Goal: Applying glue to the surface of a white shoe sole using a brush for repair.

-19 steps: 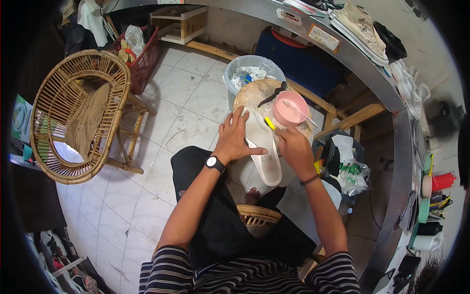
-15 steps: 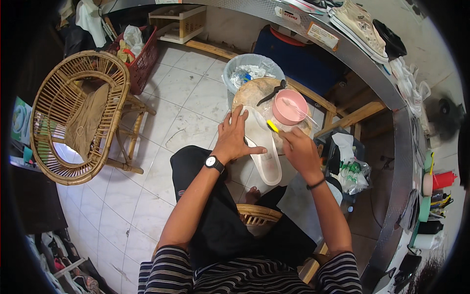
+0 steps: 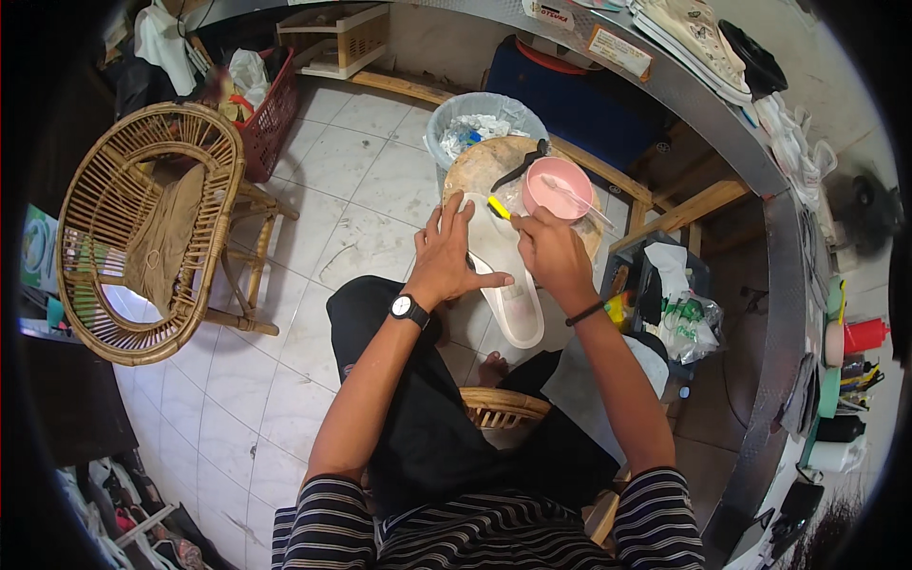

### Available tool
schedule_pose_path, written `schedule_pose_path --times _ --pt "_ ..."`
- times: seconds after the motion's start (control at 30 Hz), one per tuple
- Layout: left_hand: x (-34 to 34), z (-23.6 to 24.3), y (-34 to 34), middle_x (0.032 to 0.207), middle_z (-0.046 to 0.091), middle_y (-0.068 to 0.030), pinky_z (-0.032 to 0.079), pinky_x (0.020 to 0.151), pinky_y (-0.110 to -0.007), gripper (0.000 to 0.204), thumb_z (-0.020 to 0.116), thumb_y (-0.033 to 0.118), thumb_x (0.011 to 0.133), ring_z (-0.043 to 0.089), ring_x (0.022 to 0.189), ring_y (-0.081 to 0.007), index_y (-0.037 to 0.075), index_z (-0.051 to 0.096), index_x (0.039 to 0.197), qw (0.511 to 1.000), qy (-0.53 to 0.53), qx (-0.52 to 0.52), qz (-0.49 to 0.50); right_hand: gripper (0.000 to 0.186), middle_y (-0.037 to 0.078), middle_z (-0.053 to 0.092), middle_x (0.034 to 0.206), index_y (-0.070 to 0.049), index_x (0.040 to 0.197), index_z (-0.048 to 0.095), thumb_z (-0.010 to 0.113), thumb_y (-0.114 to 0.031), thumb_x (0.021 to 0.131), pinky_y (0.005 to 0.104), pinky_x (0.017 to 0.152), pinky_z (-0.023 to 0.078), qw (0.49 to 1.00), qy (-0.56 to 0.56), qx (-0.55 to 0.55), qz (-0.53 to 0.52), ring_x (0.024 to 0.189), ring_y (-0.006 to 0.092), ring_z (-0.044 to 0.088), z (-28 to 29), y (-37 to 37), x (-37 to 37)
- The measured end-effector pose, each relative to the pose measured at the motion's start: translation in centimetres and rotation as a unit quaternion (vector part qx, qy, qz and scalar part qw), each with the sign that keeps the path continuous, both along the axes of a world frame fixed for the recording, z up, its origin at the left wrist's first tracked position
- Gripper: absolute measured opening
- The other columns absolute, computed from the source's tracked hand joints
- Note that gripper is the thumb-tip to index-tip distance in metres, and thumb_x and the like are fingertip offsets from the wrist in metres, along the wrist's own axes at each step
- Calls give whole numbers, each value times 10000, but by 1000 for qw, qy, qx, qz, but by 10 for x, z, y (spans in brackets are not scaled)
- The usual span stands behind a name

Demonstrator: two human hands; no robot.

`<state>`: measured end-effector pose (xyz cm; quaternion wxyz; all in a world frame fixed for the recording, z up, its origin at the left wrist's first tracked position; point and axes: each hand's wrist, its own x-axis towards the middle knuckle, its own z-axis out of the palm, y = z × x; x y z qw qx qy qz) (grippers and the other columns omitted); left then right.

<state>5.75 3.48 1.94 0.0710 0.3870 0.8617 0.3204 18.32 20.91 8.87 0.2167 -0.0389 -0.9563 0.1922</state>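
A white shoe sole (image 3: 519,313) lies over the near edge of a round stool top (image 3: 465,171), its heel end pointing towards me. My left hand (image 3: 445,256) is spread along the sole's left edge, thumb across its middle, fingers at the far end. A small yellow brush (image 3: 499,208) with a dark edge rests at the sole's far end. Closed around its near end is my right hand (image 3: 553,253), which hides the rest of it. Beyond, on the stool top, are a pink bowl (image 3: 541,195) with a pale-handled tool in it and a black curved tool (image 3: 518,171).
A lined waste bin (image 3: 437,128) stands behind the stool. To the left are a rattan chair (image 3: 157,119) and a red basket (image 3: 266,142). A metal-edged counter (image 3: 703,123) curves round the right side, above a bin with plastic bags (image 3: 692,328).
My right hand has moved away from me and left with the yellow brush, towards the sole's far end. My left hand stays on the sole.
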Motion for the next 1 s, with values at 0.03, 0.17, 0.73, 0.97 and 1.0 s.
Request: schedule_pose_path --times 0.03,0.17,0.73,0.97,1.0 --pt "0 0 0 1696 212 -204 262 1174 -626 1413 871 770 559 247 1506 -537 -14 318 1596 1000 -1 -2 -1 255 137 653 929 -77 1115 766 638 -64 894 487 771 564 999 -34 -2 -18 850 377 698 -3 0 2" --pt "0 -2 0 1697 210 -205 253 1181 -637 1414 880 758 560 228 1516 -544 -2 304 1604 1000 -10 9 -11 261 157 663 969 -78 1121 762 630 -83 896 496 777 560 996 -79 -32 -17 861 387 695 -9 3 16" --pt "0 -4 0 1708 191 -203 244 1195 -629 1412 881 761 557 191 1530 -542 12 309 1607 1000 -5 6 -15 241 147 664 936 -98 1086 778 642 -84 887 485 745 560 1000 -3 8 -11 817 394 687 -14 10 3" --pt "0 -4 0 1706 197 -205 245 1198 -622 1413 880 760 555 205 1525 -540 6 310 1606 1000 -10 2 -20 242 152 671 958 -86 1082 769 633 -96 882 491 751 564 995 -98 -12 -31 803 387 692 -16 16 28" --pt "-1 -4 1 1706 197 -205 245 1198 -622 1413 880 760 555 205 1525 -540 6 310 1606 1000 -5 -1 -20 232 141 670 962 -80 1078 760 637 -96 882 486 743 568 997 -62 32 -17 809 377 696 -18 15 17"
